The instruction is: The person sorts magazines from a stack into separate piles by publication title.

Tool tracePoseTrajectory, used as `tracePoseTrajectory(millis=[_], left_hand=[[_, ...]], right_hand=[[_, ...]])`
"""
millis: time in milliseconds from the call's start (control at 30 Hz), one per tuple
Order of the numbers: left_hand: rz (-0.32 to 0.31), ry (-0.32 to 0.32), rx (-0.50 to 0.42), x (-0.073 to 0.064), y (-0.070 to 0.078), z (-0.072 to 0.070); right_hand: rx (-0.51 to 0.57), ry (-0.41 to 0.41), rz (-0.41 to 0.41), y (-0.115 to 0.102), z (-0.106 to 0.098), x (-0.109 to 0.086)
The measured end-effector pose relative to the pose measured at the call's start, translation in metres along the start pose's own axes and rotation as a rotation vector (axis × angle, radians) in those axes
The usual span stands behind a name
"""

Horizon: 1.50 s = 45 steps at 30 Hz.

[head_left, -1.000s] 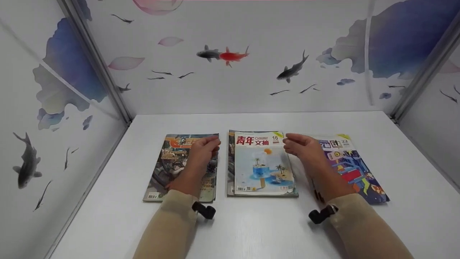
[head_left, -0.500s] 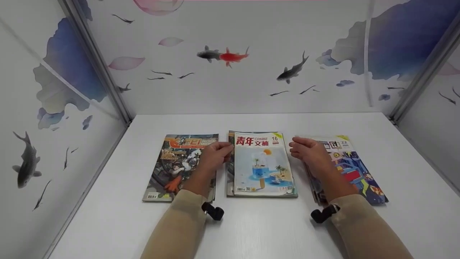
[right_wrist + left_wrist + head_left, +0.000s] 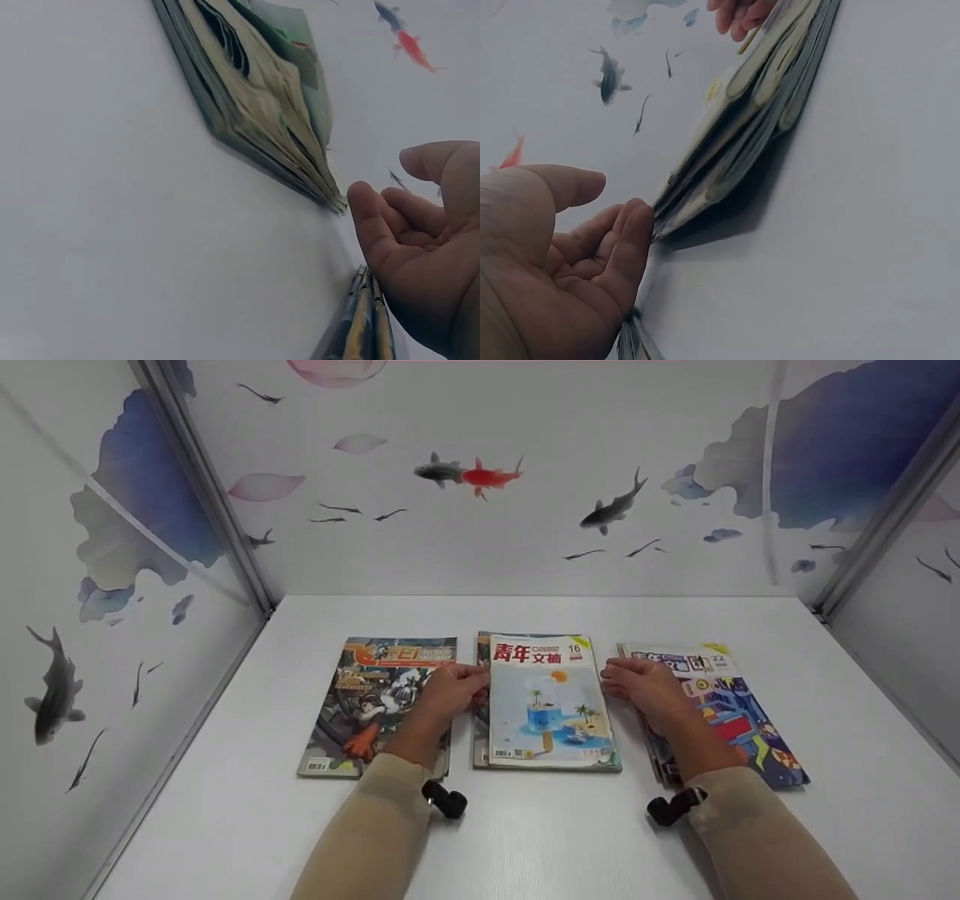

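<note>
A middle stack of magazines (image 3: 551, 705) lies flat, its top cover white with a blue ice-lolly picture and red lettering. My left hand (image 3: 454, 690) is at the stack's left side. In the left wrist view that hand (image 3: 592, 262) has its fingertips against the stack's edge (image 3: 727, 150), thumb apart. At the other side is my right hand (image 3: 645, 690), its fingers loosely bent. The right wrist view puts these fingertips (image 3: 364, 195) close to a corner of the stack (image 3: 247, 105); whether they touch cannot be told. Neither hand grips anything.
A left pile of magazines (image 3: 375, 712) with a dark comic-style cover lies partly under my left forearm. To the right, a slanted pile (image 3: 750, 727) with a blue, colourful cover sits partly behind my right hand. White panels with painted fish (image 3: 487, 476) enclose the white table (image 3: 540, 840).
My left hand has moved right, from above the left pile to the middle stack's left edge. My right hand has shifted slightly toward me. The magazines stay where they were.
</note>
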<state>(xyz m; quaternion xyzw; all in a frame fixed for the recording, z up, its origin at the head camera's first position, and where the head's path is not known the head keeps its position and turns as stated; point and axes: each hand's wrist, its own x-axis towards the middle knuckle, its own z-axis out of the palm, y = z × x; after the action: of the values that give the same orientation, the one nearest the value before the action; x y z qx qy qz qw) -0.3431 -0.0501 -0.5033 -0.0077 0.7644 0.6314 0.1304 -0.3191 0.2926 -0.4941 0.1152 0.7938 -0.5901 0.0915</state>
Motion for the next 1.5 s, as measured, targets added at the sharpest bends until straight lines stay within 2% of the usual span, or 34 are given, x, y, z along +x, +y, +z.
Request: tracePoseTrajectory(millis=[233,433,733,867,1000,1100,1300,1400,1500], left_hand=[[0.021,-0.023,0.089,-0.0025,0.0011,0.0007],[0.020,-0.032,0.079,-0.0035,0.0008,0.0016],[0.055,-0.025,0.087,-0.0053,0.0005,0.0025],[0.043,-0.056,0.011,-0.0058,0.0009,0.0037],[0.001,-0.102,-0.037,-0.0048,0.0003,0.0036],[-0.018,-0.138,-0.023,-0.0044,-0.0001,0.0031],[0.002,-0.216,-0.026,-0.0059,0.0007,0.0034],[0.001,-0.220,-0.017,-0.0070,0.0003,0.0032],[-0.017,-0.198,-0.007,-0.0068,0.0000,0.0030]], right_hand=[[-0.038,-0.014,-0.017,0.0026,0.0023,0.0008],[-0.037,-0.032,0.005,0.0013,0.0008,0.0006],[-0.044,-0.046,0.012,0.0008,-0.0003,-0.0001],[-0.049,-0.039,0.021,0.0004,0.0000,-0.0011],[-0.051,-0.028,0.026,0.0006,0.0016,-0.0002],[-0.056,-0.031,0.024,0.0016,0.0027,0.0007],[-0.054,-0.023,0.031,0.0042,0.0027,0.0025],[-0.045,-0.023,0.023,0.0044,0.0027,0.0028],[-0.041,-0.027,0.017,0.0043,0.0028,0.0030]])
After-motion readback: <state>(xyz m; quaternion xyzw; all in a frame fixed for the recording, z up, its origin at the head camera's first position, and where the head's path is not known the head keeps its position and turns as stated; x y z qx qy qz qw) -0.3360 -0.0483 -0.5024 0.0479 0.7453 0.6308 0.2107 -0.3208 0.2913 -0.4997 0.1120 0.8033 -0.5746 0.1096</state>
